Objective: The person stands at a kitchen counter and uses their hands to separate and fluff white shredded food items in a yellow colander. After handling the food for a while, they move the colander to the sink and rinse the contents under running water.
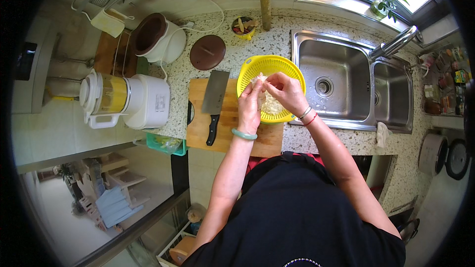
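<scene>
Two-handed picking-apart, apparently: pinching a pale scrap with left hand; fingers of right hand drawn narrow beside it, contents unclear, above bits in the basket. Next, probably: part gently, then drop inside.

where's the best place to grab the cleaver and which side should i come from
Probably by its black handle, from the near edge of the cutting board, left of the left forearm. The cleaver lies flat with its handle toward the person and its wide blade pointing away, so this approach should avoid the edge.
</scene>
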The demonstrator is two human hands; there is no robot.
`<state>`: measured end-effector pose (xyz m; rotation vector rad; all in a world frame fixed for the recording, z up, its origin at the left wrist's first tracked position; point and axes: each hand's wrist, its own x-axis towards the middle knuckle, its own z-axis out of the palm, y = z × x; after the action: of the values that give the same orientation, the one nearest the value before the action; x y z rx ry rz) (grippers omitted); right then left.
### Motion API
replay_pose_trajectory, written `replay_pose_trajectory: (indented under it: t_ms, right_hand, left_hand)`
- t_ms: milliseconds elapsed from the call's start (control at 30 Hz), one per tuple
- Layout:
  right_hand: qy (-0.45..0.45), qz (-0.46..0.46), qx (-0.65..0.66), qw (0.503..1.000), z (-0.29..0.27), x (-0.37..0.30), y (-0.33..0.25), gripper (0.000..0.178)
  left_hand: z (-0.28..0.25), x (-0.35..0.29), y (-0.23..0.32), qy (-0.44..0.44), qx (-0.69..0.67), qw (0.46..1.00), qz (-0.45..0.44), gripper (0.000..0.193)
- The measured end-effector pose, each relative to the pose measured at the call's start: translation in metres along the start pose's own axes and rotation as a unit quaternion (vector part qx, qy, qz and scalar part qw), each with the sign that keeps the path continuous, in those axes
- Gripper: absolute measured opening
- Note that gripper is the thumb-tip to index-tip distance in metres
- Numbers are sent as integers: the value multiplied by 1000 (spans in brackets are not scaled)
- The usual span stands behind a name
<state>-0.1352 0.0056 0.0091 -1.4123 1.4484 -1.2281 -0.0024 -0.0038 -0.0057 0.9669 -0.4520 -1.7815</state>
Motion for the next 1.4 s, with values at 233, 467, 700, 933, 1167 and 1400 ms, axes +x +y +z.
replay_pose_trajectory:
  t_ms: [233,467,700,933,1167,1400]
  right_hand:
    - [17,-37,-15,999,2,-2,2,17]
    - [-9,91,103,990,1,0,-1,17]
    - [-5,113,172,978,3,2,1,14]
    - [12,140,150,979,3,4,0,13]
    - [38,218,331,917,-4,2,8,7]
    - [-25,165,227,959,-4,1,11,18]
  left_hand:
    - [8,-5,2,2,45,998,42,28]
    - [8,-7,1,4,84,995,57,30]
    - [13,-9,4,3,98,994,57,29]
    - [16,-13,4,-4,73,997,26,27]
    - [-8,0,-1,-19,-28,999,-32,21]
    - [-12,1,1,-51,-70,995,-57,21]
